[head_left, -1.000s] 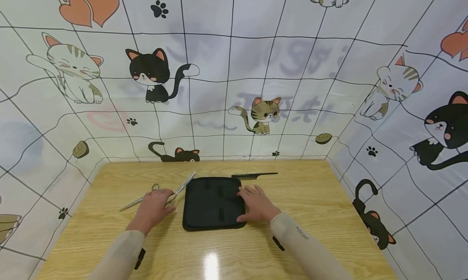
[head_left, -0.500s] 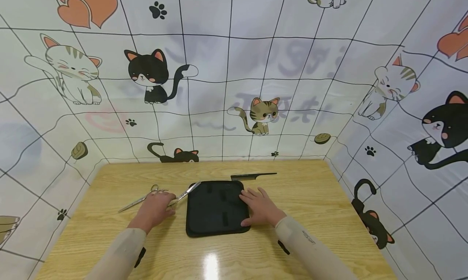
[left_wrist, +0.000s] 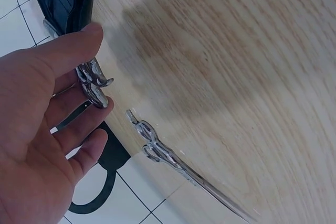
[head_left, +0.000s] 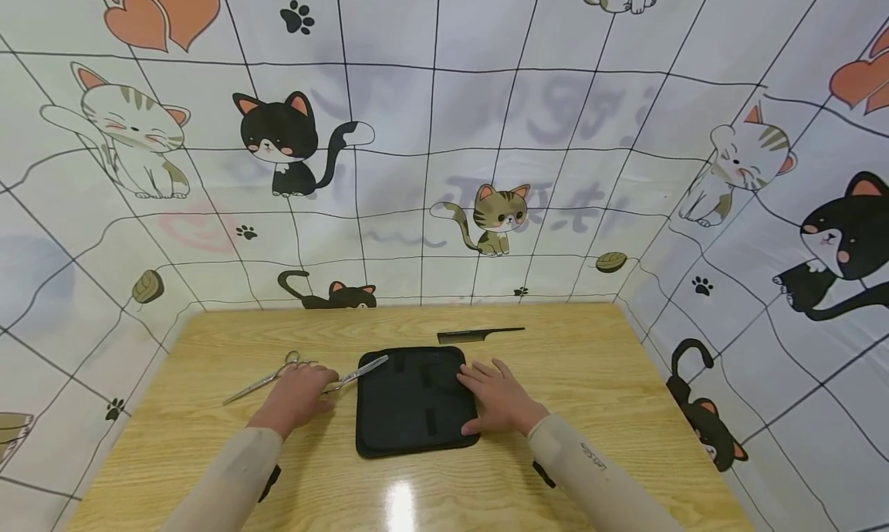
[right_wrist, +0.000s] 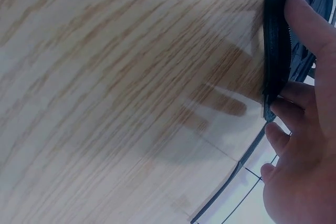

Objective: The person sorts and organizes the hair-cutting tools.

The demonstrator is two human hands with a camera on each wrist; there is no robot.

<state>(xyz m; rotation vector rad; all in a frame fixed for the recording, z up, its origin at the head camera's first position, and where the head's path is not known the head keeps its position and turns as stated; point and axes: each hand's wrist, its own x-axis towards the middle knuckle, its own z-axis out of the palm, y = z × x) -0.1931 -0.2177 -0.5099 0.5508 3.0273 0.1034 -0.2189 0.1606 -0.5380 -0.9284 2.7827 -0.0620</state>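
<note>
My left hand (head_left: 295,397) pinches a pair of silver hairdressing scissors (head_left: 361,371) by the finger rings, their blades reaching over the upper left corner of a black zip case (head_left: 396,420). In the left wrist view, the rings of these scissors (left_wrist: 93,90) lie between thumb and fingers. A second pair of scissors (head_left: 260,385) rests on the table just left of that hand. At the case's right edge, my right hand (head_left: 501,399) touches it with spread fingers; thumb and fingertips meet its zipped rim (right_wrist: 275,40) in the right wrist view.
A black tail comb (head_left: 465,336) lies on the wooden table (head_left: 569,377) behind the case. White cloth walls (head_left: 403,184) with printed cats close in the table's back and sides.
The case has slid slightly right and toward me along with my right hand. The scissors in my left hand have swung rightward, so their blades now overlap the case.
</note>
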